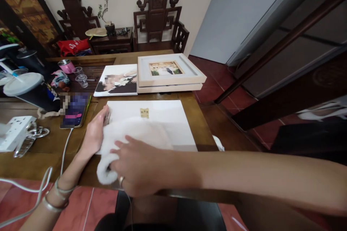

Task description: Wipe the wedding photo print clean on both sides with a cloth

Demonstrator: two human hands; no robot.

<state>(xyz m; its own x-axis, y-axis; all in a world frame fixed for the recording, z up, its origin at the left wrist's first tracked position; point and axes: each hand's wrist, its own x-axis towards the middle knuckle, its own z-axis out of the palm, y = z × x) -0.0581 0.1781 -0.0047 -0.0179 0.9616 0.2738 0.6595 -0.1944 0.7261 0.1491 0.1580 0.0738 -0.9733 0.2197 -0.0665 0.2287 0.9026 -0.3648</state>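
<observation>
A white flat panel (170, 115) lies on the wooden table, with a small gold sawtooth hanger (144, 113) fixed near its far edge. A fluffy white cloth (138, 130) is spread over the near left part of the panel, one corner curling over at the table's front. My right hand (141, 166) presses on the cloth, fingers bent into it, with a ring on one finger. Along the panel's left edge, my left hand (94, 133) grips the side; part of its fingers is hidden.
Beyond the panel lie a photo print (116, 81) and stacked pale wooden picture frames (172, 74). To the left are a phone (75, 110) with a white cable, a power strip (16, 131), a clear hair claw (29, 139), a lidded tumbler (29, 90) and a pink cup (66, 66).
</observation>
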